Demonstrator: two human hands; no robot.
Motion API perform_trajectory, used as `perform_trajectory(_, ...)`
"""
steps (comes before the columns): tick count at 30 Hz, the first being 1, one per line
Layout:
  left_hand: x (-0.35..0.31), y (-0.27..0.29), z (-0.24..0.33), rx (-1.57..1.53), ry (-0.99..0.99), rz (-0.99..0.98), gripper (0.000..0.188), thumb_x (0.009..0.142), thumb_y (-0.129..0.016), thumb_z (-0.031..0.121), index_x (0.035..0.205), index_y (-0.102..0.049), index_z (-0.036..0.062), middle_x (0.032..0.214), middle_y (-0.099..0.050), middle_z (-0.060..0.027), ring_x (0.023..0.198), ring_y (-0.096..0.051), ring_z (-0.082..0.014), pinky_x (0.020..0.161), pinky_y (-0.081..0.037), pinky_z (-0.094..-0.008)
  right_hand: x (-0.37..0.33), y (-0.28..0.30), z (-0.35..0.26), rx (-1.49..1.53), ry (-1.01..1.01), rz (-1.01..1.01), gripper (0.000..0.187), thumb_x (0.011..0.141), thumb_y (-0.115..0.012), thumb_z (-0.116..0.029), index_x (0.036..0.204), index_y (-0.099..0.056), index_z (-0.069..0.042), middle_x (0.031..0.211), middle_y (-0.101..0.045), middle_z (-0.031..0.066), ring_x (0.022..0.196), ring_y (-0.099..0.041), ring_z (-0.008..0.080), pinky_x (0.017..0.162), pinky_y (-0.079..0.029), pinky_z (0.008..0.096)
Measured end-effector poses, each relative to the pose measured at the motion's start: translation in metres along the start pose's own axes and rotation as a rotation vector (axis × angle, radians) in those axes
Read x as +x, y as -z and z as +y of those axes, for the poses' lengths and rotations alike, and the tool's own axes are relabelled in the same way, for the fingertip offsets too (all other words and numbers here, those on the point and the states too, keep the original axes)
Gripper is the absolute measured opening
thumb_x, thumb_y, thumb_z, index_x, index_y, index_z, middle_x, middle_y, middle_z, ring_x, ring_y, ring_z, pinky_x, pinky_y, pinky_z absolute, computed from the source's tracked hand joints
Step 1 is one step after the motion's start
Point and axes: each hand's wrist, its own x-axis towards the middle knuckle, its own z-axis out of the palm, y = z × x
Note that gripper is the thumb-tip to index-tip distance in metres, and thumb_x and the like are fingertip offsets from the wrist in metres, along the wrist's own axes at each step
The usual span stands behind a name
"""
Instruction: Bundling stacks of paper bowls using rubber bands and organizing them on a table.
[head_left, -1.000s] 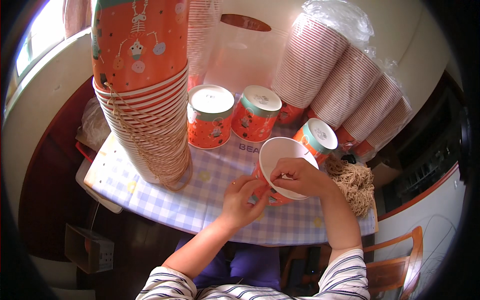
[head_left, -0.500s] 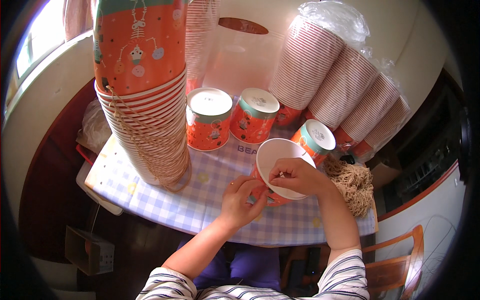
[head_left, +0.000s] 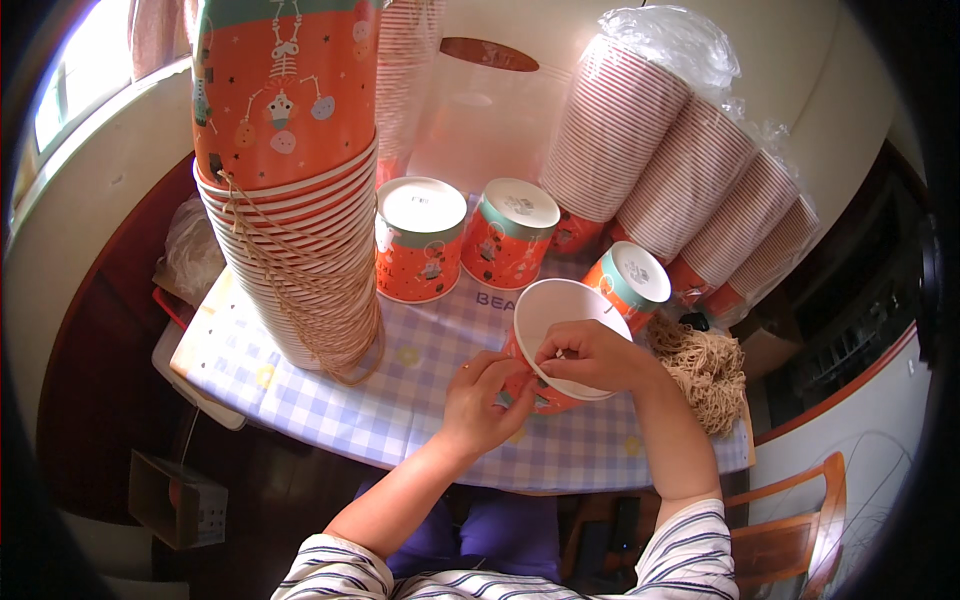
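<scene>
An orange paper bucket (head_left: 545, 400) with a white inside stands upright near the table's front edge, its mouth toward me. My left hand (head_left: 485, 400) is at the outer wall just under the rim, thumb and forefinger closed together. Reaching over the rim, my right hand (head_left: 590, 355) has its fingers pinched just inside the wall, opposite the left fingertips. Whatever either pinch holds is too small or hidden to make out. To the right of the bucket lies a bundle of tan twine (head_left: 700, 370).
A tall stack of buckets (head_left: 285, 250) with twine loops draped over it stands left. Upturned buckets (head_left: 420, 245) sit behind, along with a smaller tilted one (head_left: 630, 280). Plastic-wrapped bucket stacks (head_left: 620, 130) lean at back right. A checked cloth (head_left: 340, 420) covers the table; a wooden chair (head_left: 800, 530) stands right.
Hardly anything differs. My right fingers have shifted very slightly left inside the rim; the left hand keeps its place at the bucket.
</scene>
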Motion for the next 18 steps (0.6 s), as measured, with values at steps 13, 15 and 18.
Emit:
perform_trajectory(13,0.0,0.006,-0.001,-0.341,0.35,-0.134,0.012,0.076,-0.067,0.01,0.084,-0.061,0.0031,0.074,-0.061,-0.0032,0.065,-0.056,-0.0111,0.06,-0.044,-0.0255,-0.009,-0.002,-0.006,0.155,-0.093,0.054,0.028,0.081,-0.061,-0.014,0.108,-0.062,-0.006,0.084,-0.06,0.002,0.076,-0.055,0.0088,0.069,-0.045,0.0237)
perform_trajectory(15,-0.002,0.011,-0.007,-0.485,0.482,-0.167,0.009,0.078,-0.064,0.008,0.084,-0.06,0.0018,0.077,-0.061,-0.0028,0.068,-0.055,-0.0096,0.063,-0.044,-0.0244,-0.015,0.0,-0.008,0.154,-0.13,0.077,0.032,0.081,-0.062,-0.014,0.113,-0.059,-0.007,0.085,-0.059,0.0009,0.075,-0.053,0.008,0.068,-0.045,0.0229)
perform_trajectory(18,-0.002,0.018,-0.008,-0.7,0.655,-0.216,0.006,0.08,-0.061,0.005,0.084,-0.06,0.0006,0.08,-0.061,-0.0026,0.072,-0.054,-0.0089,0.067,-0.044,-0.0237,-0.024,0.002,-0.014,0.154,-0.166,0.114,0.039,0.08,-0.064,-0.017,0.118,-0.056,-0.009,0.084,-0.057,0.0,0.073,-0.051,0.0078,0.066,-0.043,0.0216)
